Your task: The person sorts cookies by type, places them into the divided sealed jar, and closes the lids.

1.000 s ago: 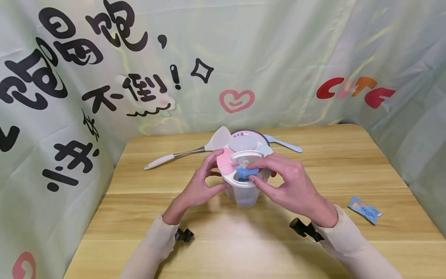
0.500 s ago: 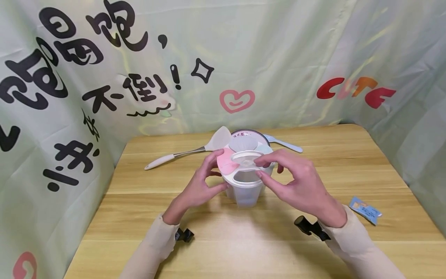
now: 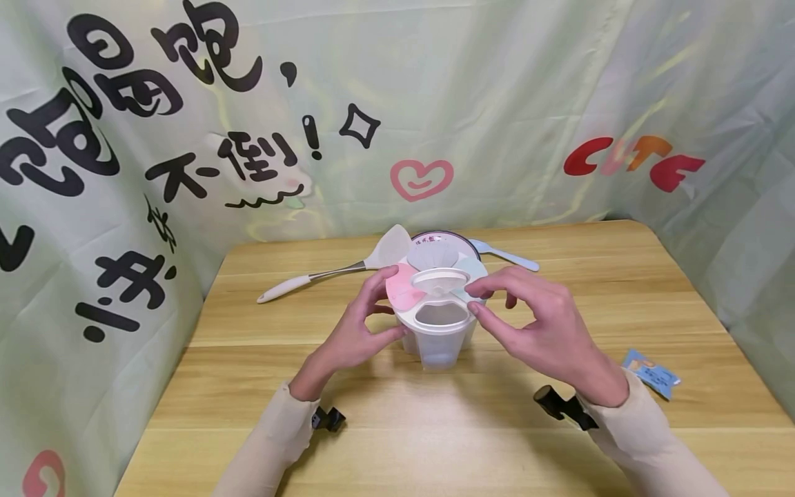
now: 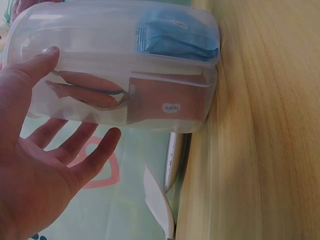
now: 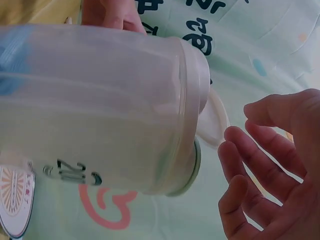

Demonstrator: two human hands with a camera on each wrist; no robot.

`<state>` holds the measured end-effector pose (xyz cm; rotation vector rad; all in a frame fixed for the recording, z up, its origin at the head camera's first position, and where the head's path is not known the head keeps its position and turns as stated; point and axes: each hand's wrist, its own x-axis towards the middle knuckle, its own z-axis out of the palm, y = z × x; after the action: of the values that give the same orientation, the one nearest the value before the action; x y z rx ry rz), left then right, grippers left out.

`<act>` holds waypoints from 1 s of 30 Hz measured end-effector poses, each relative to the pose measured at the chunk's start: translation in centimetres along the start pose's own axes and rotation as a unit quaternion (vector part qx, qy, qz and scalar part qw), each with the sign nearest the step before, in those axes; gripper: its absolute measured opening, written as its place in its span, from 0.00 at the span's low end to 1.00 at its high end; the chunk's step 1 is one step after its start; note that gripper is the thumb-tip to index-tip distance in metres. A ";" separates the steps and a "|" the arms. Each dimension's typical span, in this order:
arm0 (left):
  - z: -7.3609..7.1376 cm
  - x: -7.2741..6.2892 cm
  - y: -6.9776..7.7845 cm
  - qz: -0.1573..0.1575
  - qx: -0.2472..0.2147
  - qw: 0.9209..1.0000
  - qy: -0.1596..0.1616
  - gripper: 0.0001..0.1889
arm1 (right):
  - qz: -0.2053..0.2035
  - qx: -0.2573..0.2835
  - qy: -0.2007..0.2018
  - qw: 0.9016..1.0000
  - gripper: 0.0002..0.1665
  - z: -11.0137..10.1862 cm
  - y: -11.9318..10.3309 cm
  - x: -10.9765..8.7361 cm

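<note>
A clear plastic storage box (image 3: 441, 348) with several compartments stands upright on the table. My left hand (image 3: 354, 335) grips its left side, thumb in front and fingers behind. The front flip lid (image 3: 441, 279) is raised above an uncovered opening, beside a lowered pink lid (image 3: 404, 290). My right hand (image 3: 537, 324) is at the lid's right, holding nothing, fingers loosely bent; in the right wrist view the fingertips are very near the raised lid (image 5: 214, 120). Through the wall, the left wrist view shows a blue packet (image 4: 177, 35) and brown packets (image 4: 167, 100) in separate compartments.
A blue snack packet (image 3: 651, 373) lies on the table at the right. A white-handled spatula (image 3: 329, 272) lies to the left of the box. Behind it are a round dark-rimmed plate (image 3: 462, 241) and a light blue utensil (image 3: 509, 257). A printed curtain (image 3: 491, 110) hangs behind the table.
The blue packet pinched over the front opening a second ago has dropped into the box. My right hand has drawn back to the right. My left hand keeps its grip.
</note>
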<state>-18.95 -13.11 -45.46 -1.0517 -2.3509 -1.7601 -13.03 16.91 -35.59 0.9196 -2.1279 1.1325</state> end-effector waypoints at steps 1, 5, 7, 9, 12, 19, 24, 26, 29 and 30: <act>0.0 0.0 0.0 0.000 0.000 1.000 0.000 0.50 | -0.004 -0.001 0.005 1.000 0.19 -0.1 0.1 -0.1; 0.0 0.0 -0.1 0.002 -0.003 1.000 0.001 0.50 | -0.010 -0.014 0.020 1.000 0.11 -1.0 0.9 -0.5; 0.0 0.0 -0.1 0.001 -0.003 1.000 0.001 0.50 | -0.009 -0.022 0.028 0.999 0.11 -1.6 1.4 -0.9; 0.0 0.0 -0.1 0.000 -0.002 1.000 0.001 0.50 | -0.008 -0.032 0.034 0.999 0.18 -2.2 1.9 -1.2; -0.1 0.0 -0.1 -0.003 0.001 1.000 0.000 0.50 | -0.002 -0.040 0.041 0.998 0.24 -3.3 2.5 -1.8; 0.0 0.0 -0.3 0.002 -0.001 1.000 0.001 0.50 | 0.058 -0.091 0.016 0.994 0.17 -6.5 4.0 -3.2; 0.0 0.1 -0.1 0.002 0.002 1.000 0.000 0.50 | 0.104 -0.132 0.000 0.986 0.24 -8.2 5.2 -4.6; 0.0 0.1 -0.1 -0.001 0.003 1.000 0.000 0.50 | 0.124 -0.139 -0.010 0.982 0.25 -8.7 5.7 -5.2; 0.0 0.0 -0.1 -0.004 0.004 1.000 0.002 0.50 | 0.156 -0.145 -0.032 0.976 0.26 -9.5 6.4 -6.3; 0.0 0.0 -0.1 -0.005 0.004 1.000 0.002 0.50 | 0.166 -0.149 -0.040 0.974 0.26 -9.8 6.7 -6.8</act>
<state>-18.99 -13.09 -45.57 -1.0362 -2.3617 -1.7540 -12.65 30.14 -38.95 0.4929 -2.4976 0.8987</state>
